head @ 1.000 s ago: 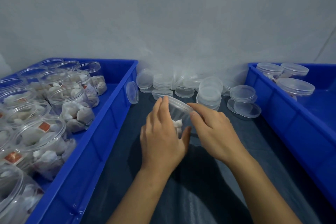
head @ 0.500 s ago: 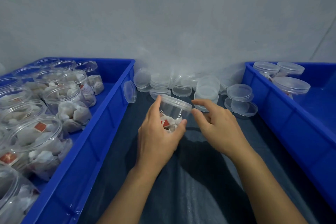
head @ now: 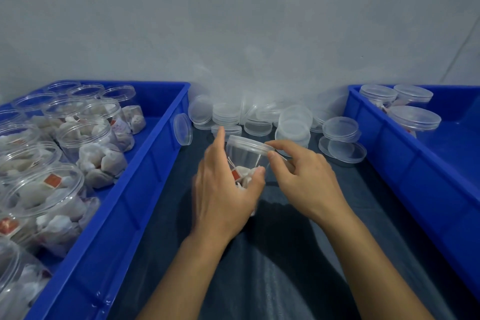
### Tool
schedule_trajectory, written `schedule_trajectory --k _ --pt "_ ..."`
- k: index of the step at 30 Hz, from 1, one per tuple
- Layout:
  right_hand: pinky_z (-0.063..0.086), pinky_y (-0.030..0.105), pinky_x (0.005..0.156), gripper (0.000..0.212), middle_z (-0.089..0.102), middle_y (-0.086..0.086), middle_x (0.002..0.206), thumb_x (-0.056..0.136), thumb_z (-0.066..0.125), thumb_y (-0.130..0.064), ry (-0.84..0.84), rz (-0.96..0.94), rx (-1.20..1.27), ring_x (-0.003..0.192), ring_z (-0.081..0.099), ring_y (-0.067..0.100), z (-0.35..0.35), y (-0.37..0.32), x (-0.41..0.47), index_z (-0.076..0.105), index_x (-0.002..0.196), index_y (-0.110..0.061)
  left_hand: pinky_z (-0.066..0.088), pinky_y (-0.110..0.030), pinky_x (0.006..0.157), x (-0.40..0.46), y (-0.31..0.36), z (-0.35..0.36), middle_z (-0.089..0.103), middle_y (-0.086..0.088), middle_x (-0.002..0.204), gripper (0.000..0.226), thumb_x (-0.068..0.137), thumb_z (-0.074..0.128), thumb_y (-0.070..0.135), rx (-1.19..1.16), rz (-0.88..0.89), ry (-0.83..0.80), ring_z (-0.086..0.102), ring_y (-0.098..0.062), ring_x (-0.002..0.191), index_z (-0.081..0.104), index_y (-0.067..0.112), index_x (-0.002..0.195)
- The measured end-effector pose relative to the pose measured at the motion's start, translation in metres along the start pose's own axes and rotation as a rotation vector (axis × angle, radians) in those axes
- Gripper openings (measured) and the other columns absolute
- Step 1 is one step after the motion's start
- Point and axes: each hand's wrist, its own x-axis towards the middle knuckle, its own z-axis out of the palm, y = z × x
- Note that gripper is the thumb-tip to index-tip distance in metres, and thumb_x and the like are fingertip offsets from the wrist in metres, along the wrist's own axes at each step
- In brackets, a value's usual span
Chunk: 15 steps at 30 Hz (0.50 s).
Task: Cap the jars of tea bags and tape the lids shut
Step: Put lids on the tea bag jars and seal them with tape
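Around jar (head: 246, 161): both hands' fingers.

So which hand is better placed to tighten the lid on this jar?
The right hand: its fingers already pinch the lid, while the left hand grips the jar.

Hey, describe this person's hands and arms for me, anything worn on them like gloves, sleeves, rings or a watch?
Nothing worn shows. The left hand and right hand are bare, with no gloves, rings or watch visible, and both forearms are uncovered down to the bottom of the picture.
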Motion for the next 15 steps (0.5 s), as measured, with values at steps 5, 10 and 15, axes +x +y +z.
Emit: schedule_trajectory --k 5,10,15 --pt "0.051 0.043 0.089 0.029 0.074 -0.013 0.091 0.099 0.047 -0.053 0.041 -0.007 -0.048 0.102 0.066 0.024 0.003 -0.011 -0.004 0.061 0.125 -0.051 0.053 -0.048 0.088 -0.007 0.016 0.006 0.045 0.000 0.151 0.092 0.087 0.053 0.070 0.194 -0.035 0.080 0.056 -0.026 0.128 0.026 0.020 0.160" --pt "0.049 0.043 0.083 0.043 0.058 -0.023 0.062 0.100 0.041 -0.043 -0.120 -0.045 0.082 0.077 0.054 0.010 -0.001 -0.009 -0.005 0.055 0.141 -0.047 0.050 -0.040 0.093 0.001 0.001 0.007 0.044 0.008 0.151 0.108 0.080 0.078 0.068 0.103 -0.116 0.030 0.055 -0.020 0.131 0.021 0.028 0.161" --pt "0.050 0.046 0.086 0.033 0.059 -0.023 0.061 0.103 0.045 -0.050 -0.096 -0.052 0.024 0.077 0.058 0.017 -0.001 0.000 -0.002 0.055 0.135 -0.047 0.051 -0.026 0.091 0.004 -0.004 0.002 0.053 0.018 0.139 0.099 0.069 0.078 0.063 -0.097 -0.179 0.028 0.061 0.001 0.109 0.037 0.035 0.155"
